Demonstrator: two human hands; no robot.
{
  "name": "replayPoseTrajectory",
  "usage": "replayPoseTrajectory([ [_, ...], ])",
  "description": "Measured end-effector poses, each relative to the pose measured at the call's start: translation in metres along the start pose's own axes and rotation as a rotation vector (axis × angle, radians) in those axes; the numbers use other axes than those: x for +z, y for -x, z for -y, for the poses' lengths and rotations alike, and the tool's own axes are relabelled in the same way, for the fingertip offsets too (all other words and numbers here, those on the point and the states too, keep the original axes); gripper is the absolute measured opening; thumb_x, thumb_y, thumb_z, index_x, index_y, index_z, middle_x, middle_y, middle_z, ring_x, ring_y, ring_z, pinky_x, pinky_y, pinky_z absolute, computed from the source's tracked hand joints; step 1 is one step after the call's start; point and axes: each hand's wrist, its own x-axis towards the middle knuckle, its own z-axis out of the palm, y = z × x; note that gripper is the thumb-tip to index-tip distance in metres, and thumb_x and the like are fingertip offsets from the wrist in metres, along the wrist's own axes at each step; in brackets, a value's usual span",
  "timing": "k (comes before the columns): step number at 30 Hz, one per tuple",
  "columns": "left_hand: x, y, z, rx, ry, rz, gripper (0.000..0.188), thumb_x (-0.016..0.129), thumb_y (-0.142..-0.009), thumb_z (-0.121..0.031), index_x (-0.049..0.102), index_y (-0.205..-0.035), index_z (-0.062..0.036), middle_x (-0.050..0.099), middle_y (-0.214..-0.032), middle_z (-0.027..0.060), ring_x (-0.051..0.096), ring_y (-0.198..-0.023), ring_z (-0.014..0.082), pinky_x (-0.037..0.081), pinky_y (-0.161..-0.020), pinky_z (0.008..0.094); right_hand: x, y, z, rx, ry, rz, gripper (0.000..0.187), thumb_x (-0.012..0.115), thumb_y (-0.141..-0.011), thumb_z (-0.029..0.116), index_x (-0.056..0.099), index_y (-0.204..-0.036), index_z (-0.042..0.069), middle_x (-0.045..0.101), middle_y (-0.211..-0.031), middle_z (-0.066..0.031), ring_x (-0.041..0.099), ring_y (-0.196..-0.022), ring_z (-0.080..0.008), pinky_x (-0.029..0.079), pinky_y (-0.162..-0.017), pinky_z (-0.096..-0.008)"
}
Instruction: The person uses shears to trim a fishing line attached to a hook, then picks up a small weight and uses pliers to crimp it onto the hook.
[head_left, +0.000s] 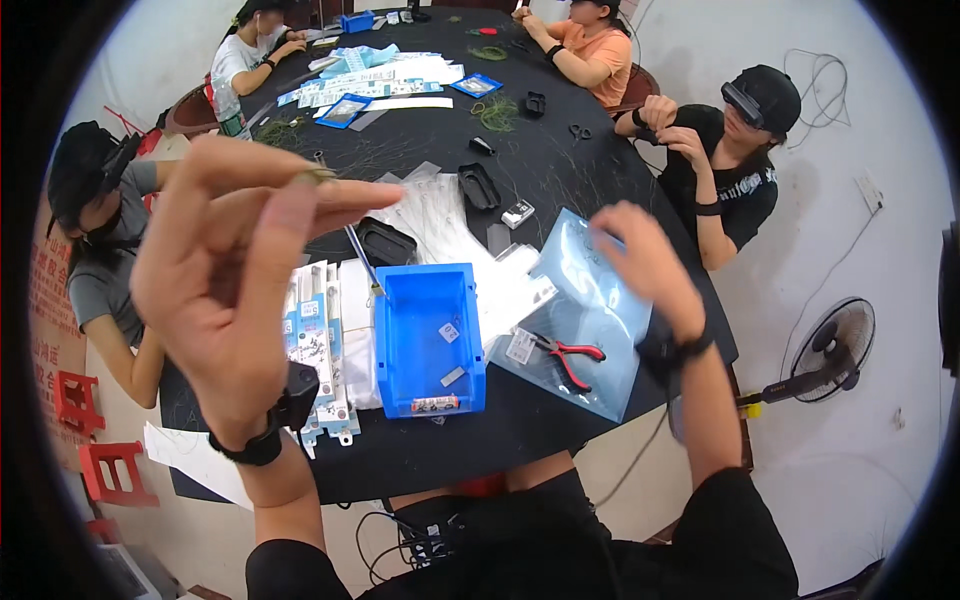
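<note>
My left hand [225,270] is raised close to the camera, thumb pressed against the fingers in a pinch. A tiny greenish bit shows at the thumb tip, too small to name. My right hand [650,262] hovers above a clear bluish plastic bag [610,350], its fingers loosely stretched and apart, with nothing visible in them. On that bag lie red-handled pliers [572,352] and a small white packet [520,346]. Between my hands stands a blue bin [428,335] holding a couple of small labels.
Printed card strips [318,350] lie left of the bin, white strips [440,225] behind it. Black plastic trays [478,187], scissors [580,131] and tangled green line [495,115] are on the black table [400,140]. Other people sit around it; a fan [830,345] stands at right.
</note>
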Motion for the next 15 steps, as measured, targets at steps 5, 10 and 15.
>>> replayPoseTrajectory([
  [5,-0.014,-0.001,0.003,0.09,-0.204,-0.036,0.016,0.042,-0.116,-0.008,0.053,-0.121,0.002,0.079,-0.104,0.0293,0.083,-0.097,0.034,0.067,-0.09,0.0381,0.017,-0.152,-0.124,0.263,0.039,-0.021,0.024,0.059,-0.094,0.003,0.078,-0.108,0.001,0.077,-0.107,-0.027,0.075,-0.107,-0.0437,0.059,-0.095,-0.0477],
  [10,-0.026,0.004,0.017,0.033,-0.281,-0.107,0.027,0.042,-0.117,-0.01,0.056,-0.135,0.0053,0.08,-0.11,0.0264,0.083,-0.097,0.031,0.067,-0.092,0.0385,0.096,-0.227,-0.236,0.533,0.17,-0.05,0.036,0.061,-0.092,0.004,0.074,-0.126,0.003,0.075,-0.123,-0.0294,0.07,-0.122,-0.0453,0.056,-0.105,-0.0487],
  [15,-0.059,-0.002,0.019,-0.111,-0.507,-0.066,0.036,0.044,-0.115,-0.01,0.064,-0.141,0.0053,0.075,-0.128,0.0233,0.076,-0.119,0.0292,0.06,-0.109,0.0436,0.136,-0.273,-0.319,0.421,0.281,0.04,0.062,0.056,-0.095,0.005,0.052,-0.157,0.003,0.061,-0.15,-0.03,0.056,-0.142,-0.047,0.046,-0.119,-0.049],
])
